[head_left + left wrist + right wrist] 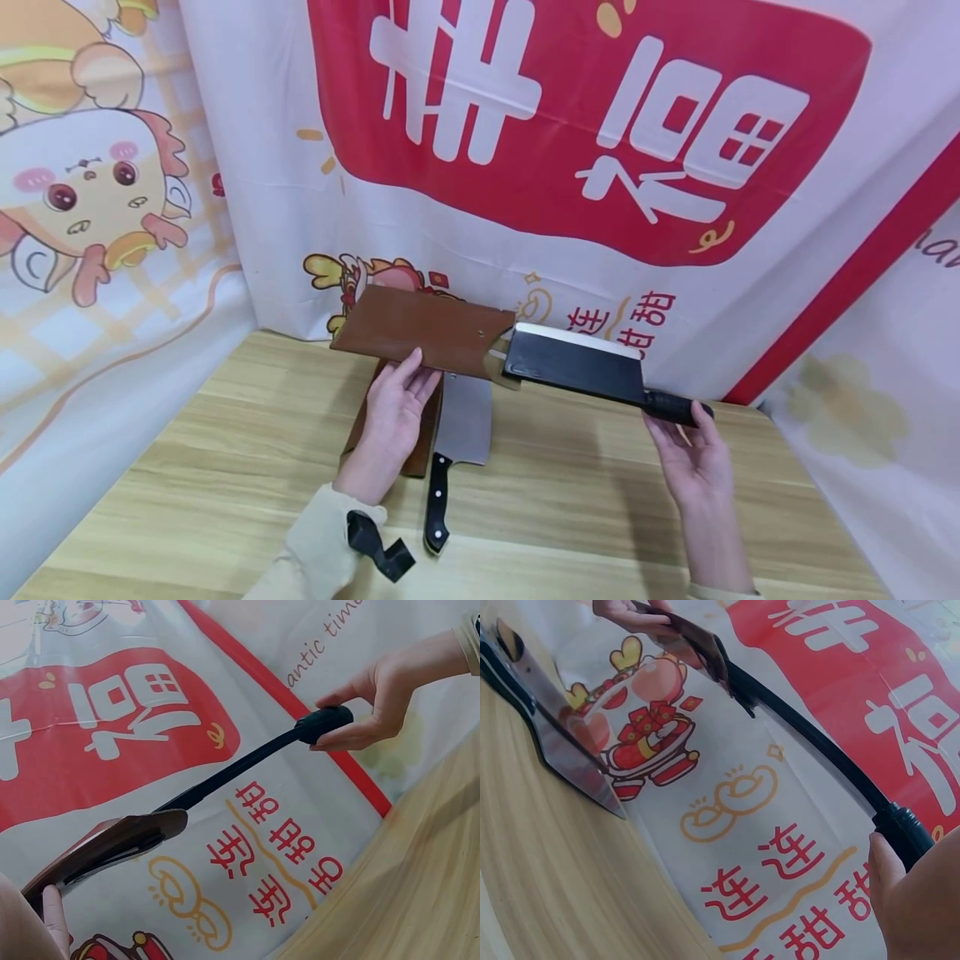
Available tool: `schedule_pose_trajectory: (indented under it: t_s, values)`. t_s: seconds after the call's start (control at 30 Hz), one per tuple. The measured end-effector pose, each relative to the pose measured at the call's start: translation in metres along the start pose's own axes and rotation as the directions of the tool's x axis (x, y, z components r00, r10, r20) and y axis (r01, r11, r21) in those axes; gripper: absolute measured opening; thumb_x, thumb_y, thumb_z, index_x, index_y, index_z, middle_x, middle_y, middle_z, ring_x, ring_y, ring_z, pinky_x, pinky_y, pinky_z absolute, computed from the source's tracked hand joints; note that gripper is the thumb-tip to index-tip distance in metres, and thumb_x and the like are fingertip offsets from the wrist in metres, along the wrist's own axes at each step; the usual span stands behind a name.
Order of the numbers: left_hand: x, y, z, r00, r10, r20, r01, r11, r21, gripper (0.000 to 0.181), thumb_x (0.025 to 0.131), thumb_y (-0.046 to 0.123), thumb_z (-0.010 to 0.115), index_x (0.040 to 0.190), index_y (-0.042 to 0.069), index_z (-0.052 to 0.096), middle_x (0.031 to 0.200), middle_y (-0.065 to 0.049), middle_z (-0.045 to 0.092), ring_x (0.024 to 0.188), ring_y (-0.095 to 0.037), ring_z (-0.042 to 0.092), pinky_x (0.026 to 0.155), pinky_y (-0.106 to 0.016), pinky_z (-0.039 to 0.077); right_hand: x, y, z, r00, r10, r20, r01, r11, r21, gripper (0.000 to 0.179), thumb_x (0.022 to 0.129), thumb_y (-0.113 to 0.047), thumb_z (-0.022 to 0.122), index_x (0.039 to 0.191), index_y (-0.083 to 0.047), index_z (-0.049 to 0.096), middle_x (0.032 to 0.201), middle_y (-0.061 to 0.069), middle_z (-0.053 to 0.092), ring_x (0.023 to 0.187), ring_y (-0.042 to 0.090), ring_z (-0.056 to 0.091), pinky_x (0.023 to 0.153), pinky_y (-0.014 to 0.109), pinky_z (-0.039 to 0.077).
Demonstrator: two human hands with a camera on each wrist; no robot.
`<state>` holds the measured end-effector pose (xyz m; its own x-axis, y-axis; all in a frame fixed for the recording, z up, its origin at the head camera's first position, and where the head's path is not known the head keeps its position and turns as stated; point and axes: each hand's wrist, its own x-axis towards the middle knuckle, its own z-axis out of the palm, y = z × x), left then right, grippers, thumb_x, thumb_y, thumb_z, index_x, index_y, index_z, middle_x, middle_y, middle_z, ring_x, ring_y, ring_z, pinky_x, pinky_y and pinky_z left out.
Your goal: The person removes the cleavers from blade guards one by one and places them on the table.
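Note:
My left hand (pixel 392 421) holds a brown sheath (pixel 420 329) by its lower edge, above the table. The sheath's mouth faces right. My right hand (pixel 699 467) grips the black handle (pixel 671 407) of a cleaver between thumb and fingers. That cleaver's black blade (pixel 577 365) has a bright upper edge, and its left end meets the sheath's mouth. In the left wrist view, the black blade (pixel 247 761) runs in line with the sheath (pixel 112 844). Below my left hand, a second cleaver (pixel 463 421) with a riveted black handle lies on the table.
A second brown sheath (pixel 422 450) lies beside the second cleaver, partly hidden by my left hand. The wooden table (pixel 570 500) ends at a printed white cloth (pixel 262 208) behind. A black strap (pixel 378 546) hangs from my left sleeve.

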<state>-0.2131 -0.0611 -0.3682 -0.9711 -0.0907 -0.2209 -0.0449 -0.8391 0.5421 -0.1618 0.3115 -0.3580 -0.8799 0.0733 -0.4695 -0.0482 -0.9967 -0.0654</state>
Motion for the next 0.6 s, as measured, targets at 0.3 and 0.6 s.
schedule_pose_trajectory:
  t_s: [0.3, 0.6]
  values:
    - [0.0, -0.003, -0.002, 1.0, -0.011, -0.004, 0.011, 1.0, 0.026, 0.013, 0.105, 0.006, 0.06, 0.116, 0.007, 0.053, 0.098, 0.0, 0.068, 0.093, -0.013, 0.07, 0.089, -0.028, 0.058, -0.002, -0.006, -0.003, 1.0, -0.011, 0.002, 0.011, 0.999, 0.034, 0.029, 0.099, -0.008, 0.07, 0.125, -0.013, 0.059, 0.137, 0.01, 0.057, 0.131, 0.025, 0.058, 0.118, 0.039, 0.033]
    - [0.0, -0.011, -0.005, 0.995, -0.082, 0.063, 0.071, 0.985, 0.155, 0.023, 0.105, 0.005, 0.059, 0.127, 0.004, 0.052, 0.107, -0.005, 0.07, 0.097, -0.016, 0.071, 0.093, -0.032, 0.058, 0.0, 0.001, -0.003, 0.999, -0.021, 0.031, 0.021, 1.0, -0.004, 0.035, 0.103, -0.009, 0.061, 0.132, -0.014, 0.042, 0.128, 0.015, 0.058, 0.125, 0.032, 0.06, 0.115, 0.044, 0.033]
